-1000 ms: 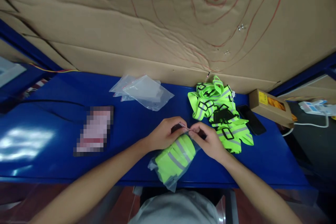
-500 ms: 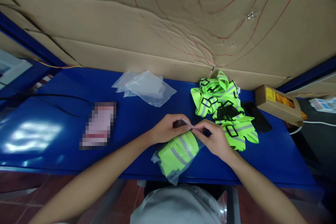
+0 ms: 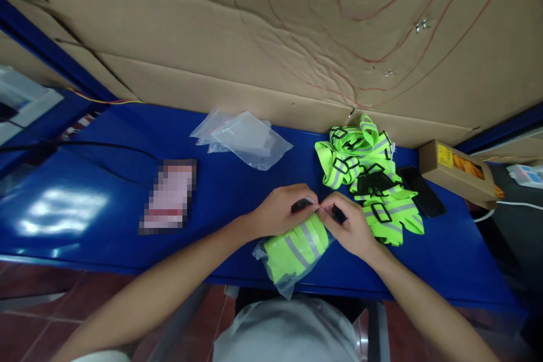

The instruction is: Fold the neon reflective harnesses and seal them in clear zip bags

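Left hand: left hand [image 3: 282, 214] has its fingers curled, thumb and forefinger pinched shut on the top edge of the clear plastic bag [image 3: 292, 257].
Right hand: right hand [image 3: 350, 227] is pinched shut on the same top edge, its fingertips meeting those of the left hand at the bag mouth.
Bag: lies flat at the near edge of the glossy blue table [image 3: 106, 192], mouth pointing to 1 o'clock, bottom corner hanging just over the table edge at 7 o'clock.
Contents: one folded neon-yellow vest with grey reflective stripes [image 3: 303, 240] fills most of the bag. Whether the seal is closed I cannot tell, as the fingers cover it.
Loose stock: heap of neon-yellow reflective straps with black plastic buckles [image 3: 369, 178] at 2 o'clock from the hands, just beside the right hand.
Empty bags: small stack of empty clear plastic bags [image 3: 244, 138] at 11 o'clock, well apart from the hands.
Phone: flat black rectangular phone [image 3: 422, 192] at 3 o'clock, touching the right side of the strap heap.
Box: long brown cardboard box with a yellow label [image 3: 458, 172] at 3 o'clock, beyond the phone, near the table's right end.
Blurred item: flat pinkish rectangle [image 3: 169, 195] at 9 o'clock — pixelated, unreadable.
Cable: thin black cable [image 3: 106, 150] runs over the table's far left part.
Backdrop: creased brown cardboard sheet with red pen lines [image 3: 254, 39] stands along the far edge at 12 o'clock.
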`<state>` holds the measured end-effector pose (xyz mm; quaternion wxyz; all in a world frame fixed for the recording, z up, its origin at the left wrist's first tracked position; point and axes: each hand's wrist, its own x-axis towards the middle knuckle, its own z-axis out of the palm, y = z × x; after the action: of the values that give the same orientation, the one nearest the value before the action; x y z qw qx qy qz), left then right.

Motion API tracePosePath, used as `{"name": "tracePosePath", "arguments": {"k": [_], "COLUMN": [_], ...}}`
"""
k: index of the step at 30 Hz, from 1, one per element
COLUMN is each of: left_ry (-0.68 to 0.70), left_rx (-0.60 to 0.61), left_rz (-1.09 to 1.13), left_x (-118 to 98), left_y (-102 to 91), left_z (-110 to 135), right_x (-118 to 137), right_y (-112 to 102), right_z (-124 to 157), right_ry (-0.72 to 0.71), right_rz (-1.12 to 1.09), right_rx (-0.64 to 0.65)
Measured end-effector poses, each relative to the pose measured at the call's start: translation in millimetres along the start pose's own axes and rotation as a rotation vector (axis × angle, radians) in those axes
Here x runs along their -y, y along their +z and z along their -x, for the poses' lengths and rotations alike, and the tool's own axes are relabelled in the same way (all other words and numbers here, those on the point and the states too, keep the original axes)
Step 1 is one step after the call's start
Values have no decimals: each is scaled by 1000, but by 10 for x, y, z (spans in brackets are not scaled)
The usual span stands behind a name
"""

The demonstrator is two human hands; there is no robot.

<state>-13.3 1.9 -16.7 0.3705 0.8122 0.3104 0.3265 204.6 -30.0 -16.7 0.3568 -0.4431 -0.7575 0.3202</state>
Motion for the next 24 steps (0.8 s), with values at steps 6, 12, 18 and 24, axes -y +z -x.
{"name": "tracePosePath", "arguments": {"k": [6,12,18,24], "left_ry": [-16,16,-19,-17], "left_rx": [36,40,-69,-179], "left_rz": [-125,-135,-71,-4], "left_x": [62,92,28,-10], "left_y": [12,40,-94,-193], "left_z": [23,43,20,-9], "right_x": [-62,-118,-66,8], "right_y": [23,0,-79,-182], "right_z": [11,23,-9,28], "right_ry": [-11,-115,-47,-99], "right_rz": [41,94,123,140], "right_rx": [4,36,-13,2]}}
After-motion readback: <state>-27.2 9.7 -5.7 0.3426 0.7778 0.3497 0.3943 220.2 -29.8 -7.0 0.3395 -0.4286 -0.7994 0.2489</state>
